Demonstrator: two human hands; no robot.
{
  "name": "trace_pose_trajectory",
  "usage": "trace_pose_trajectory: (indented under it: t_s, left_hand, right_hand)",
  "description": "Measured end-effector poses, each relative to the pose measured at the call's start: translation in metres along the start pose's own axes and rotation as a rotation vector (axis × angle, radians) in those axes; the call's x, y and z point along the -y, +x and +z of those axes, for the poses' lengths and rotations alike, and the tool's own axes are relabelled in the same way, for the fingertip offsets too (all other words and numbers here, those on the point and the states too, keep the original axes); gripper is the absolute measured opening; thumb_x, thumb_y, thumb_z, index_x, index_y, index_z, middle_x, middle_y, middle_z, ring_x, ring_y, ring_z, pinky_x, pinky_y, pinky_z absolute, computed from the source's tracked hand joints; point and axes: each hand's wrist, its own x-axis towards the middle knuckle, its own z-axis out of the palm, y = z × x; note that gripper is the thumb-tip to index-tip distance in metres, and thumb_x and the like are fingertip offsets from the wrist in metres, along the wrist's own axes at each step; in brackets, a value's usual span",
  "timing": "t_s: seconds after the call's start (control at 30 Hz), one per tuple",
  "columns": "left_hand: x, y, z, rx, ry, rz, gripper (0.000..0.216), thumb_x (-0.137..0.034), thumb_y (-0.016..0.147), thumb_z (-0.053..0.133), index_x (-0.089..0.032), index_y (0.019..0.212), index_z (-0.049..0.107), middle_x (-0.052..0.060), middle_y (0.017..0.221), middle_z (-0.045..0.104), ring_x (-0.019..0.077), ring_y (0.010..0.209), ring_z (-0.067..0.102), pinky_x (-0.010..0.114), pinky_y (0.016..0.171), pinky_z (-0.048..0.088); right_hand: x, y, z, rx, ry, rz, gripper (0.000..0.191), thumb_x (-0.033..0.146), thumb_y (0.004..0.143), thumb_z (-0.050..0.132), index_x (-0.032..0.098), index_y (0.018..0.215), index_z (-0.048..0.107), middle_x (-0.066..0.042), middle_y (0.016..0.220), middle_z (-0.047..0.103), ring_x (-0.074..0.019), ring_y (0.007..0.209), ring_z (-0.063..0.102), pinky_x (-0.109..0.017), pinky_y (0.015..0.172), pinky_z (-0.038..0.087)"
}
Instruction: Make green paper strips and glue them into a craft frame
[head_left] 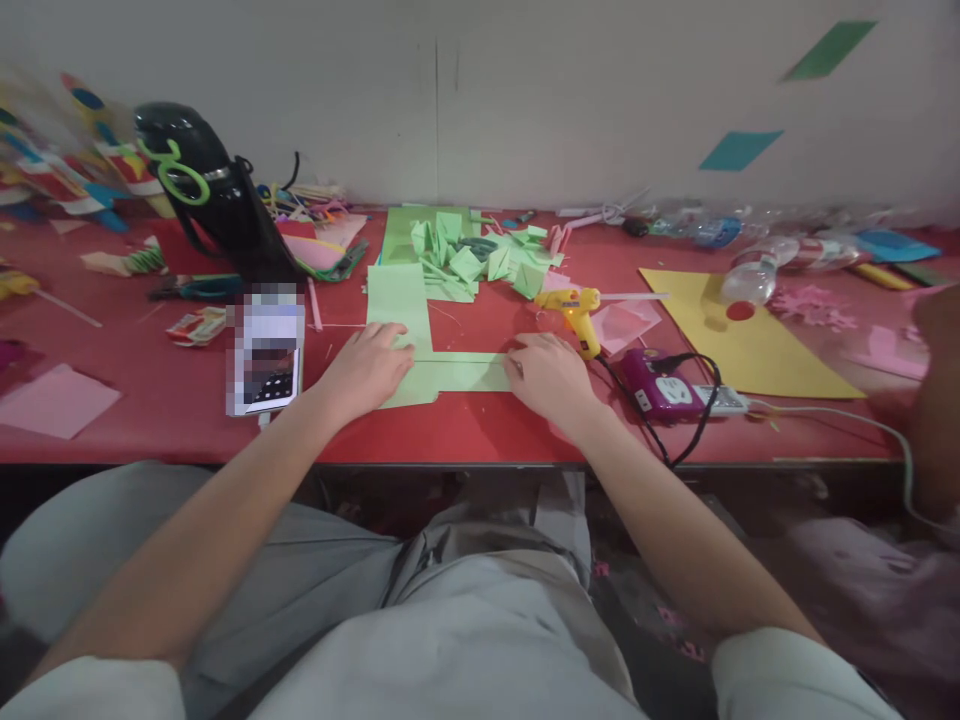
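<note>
"Where is the paper?"

"The light green paper strip (pixel 469 374) lies flat on the red tabletop (pixel 465 435), near the front edge, between the two hands"

"What are the fingers doing?"

"The left hand (pixel 371 365) is on the left part of the green paper, fingers close together and a bit bent. The right hand (pixel 551 372) is on the right end, fingers bent too. I can't see under them, so I can't tell if they pinch the paper or just press it"

"How do you do that part well?"

"I think you press softly and the same on both sides, so the strip lies straight and doesn't wrinkle. Line it up with the table edge, and check the thin line along its top is even"

"Is anything in the way?"

"Watch the right elbow. The purple plug box (pixel 660 385) and its black cord (pixel 701 430) sit just to the right, and a cord can snag. The phone (pixel 259 390) is on the left, well clear of the strip"

"And farther back?"

"The yellow glue gun (pixel 576 310) lies just past the right hand. Its tip might be hot, so I would go around it. A tall light green sheet (pixel 394 290) reaches back from the left fingers; I can't tell if it joins the strip. Behind that is a heap of folded green papers (pixel 495 260), best left unsquashed"
</note>
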Motion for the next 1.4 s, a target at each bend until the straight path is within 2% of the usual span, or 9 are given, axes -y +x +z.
trace_pose_trajectory:
  t_s: [0.07,0.2,0.47,0.73,0.93,1.07,1.2,1.27,1.4]
  left_hand:
    - [0.005,0.005,-0.002,0.007,-0.077,-0.012,0.038,-0.029,0.099,0.039,-0.018,0.103,0.075,0.013,0.126,0.059,0.0288,0.113,0.058,0.042,0.095,0.048]
    - [0.014,0.011,-0.001,0.024,-0.292,-0.044,0.028,-0.030,0.094,0.049,-0.019,0.098,0.074,0.009,0.108,0.064,0.0213,0.090,0.064,0.036,0.083,0.050]
    - [0.019,0.017,-0.001,0.033,-0.345,-0.126,0.019,-0.027,0.087,0.056,-0.020,0.100,0.069,0.006,0.102,0.067,0.0197,0.083,0.063,0.033,0.077,0.049]
    - [0.005,0.011,-0.015,0.049,-0.157,-0.036,0.025,-0.020,0.089,0.050,-0.022,0.099,0.073,0.005,0.107,0.070,0.0235,0.097,0.065,0.034,0.080,0.049]
    - [-0.021,-0.002,-0.024,0.124,0.130,-0.065,0.028,-0.012,0.092,0.045,-0.019,0.101,0.070,0.008,0.105,0.069,0.0260,0.095,0.066,0.033,0.064,0.047]
    - [-0.039,-0.011,-0.020,0.107,0.177,-0.106,0.028,-0.013,0.093,0.041,-0.017,0.099,0.068,0.011,0.102,0.067,0.0269,0.095,0.066,0.031,0.060,0.048]
    - [-0.058,-0.020,-0.009,0.017,0.124,-0.129,0.035,-0.023,0.096,0.041,-0.015,0.123,0.062,0.015,0.116,0.066,0.0299,0.105,0.064,0.036,0.069,0.055]
    - [-0.065,-0.024,-0.001,-0.041,0.114,-0.102,0.045,-0.028,0.098,0.038,-0.010,0.137,0.053,0.018,0.130,0.062,0.0320,0.117,0.060,0.043,0.085,0.055]
    - [-0.072,-0.027,0.014,-0.054,0.091,-0.050,0.058,-0.035,0.100,0.035,0.003,0.144,0.043,0.027,0.152,0.042,0.0363,0.143,0.039,0.051,0.117,0.032]
  right_hand:
    - [-0.003,0.013,-0.002,0.022,0.022,-0.024,0.032,0.024,0.095,0.047,0.014,0.088,0.076,-0.015,0.112,0.069,-0.0309,0.109,0.060,-0.042,0.096,0.046]
    - [-0.009,0.033,0.003,0.048,0.206,-0.171,0.021,0.017,0.090,0.054,0.016,0.099,0.073,-0.011,0.107,0.068,-0.0239,0.099,0.062,-0.035,0.090,0.046]
    - [-0.011,0.045,0.009,0.115,0.417,-0.261,0.018,0.025,0.088,0.060,0.015,0.100,0.069,-0.008,0.095,0.068,-0.0204,0.087,0.062,-0.031,0.078,0.046]
    - [-0.003,0.039,-0.004,0.090,0.160,-0.357,0.021,0.015,0.092,0.050,0.017,0.097,0.070,-0.008,0.101,0.069,-0.0219,0.099,0.060,-0.031,0.080,0.041]
    - [0.014,0.011,-0.009,0.082,-0.062,-0.266,0.027,0.004,0.089,0.047,0.017,0.101,0.068,-0.009,0.102,0.069,-0.0220,0.093,0.060,-0.031,0.066,0.037]
    - [0.029,-0.005,-0.010,0.109,-0.077,-0.178,0.027,0.009,0.094,0.043,0.015,0.102,0.069,-0.012,0.109,0.067,-0.0233,0.098,0.059,-0.031,0.059,0.034]
    - [0.039,-0.014,-0.004,0.061,-0.042,-0.125,0.029,0.018,0.099,0.039,0.014,0.103,0.068,-0.013,0.113,0.064,-0.0249,0.101,0.058,-0.031,0.063,0.039]
    - [0.040,-0.017,0.000,0.027,-0.028,-0.119,0.029,0.018,0.099,0.039,0.014,0.107,0.067,-0.014,0.115,0.063,-0.0256,0.104,0.057,-0.031,0.067,0.042]
    - [0.040,-0.020,0.006,-0.009,0.003,-0.123,0.031,0.016,0.098,0.039,0.014,0.115,0.065,-0.015,0.121,0.061,-0.0267,0.111,0.055,-0.032,0.073,0.046]
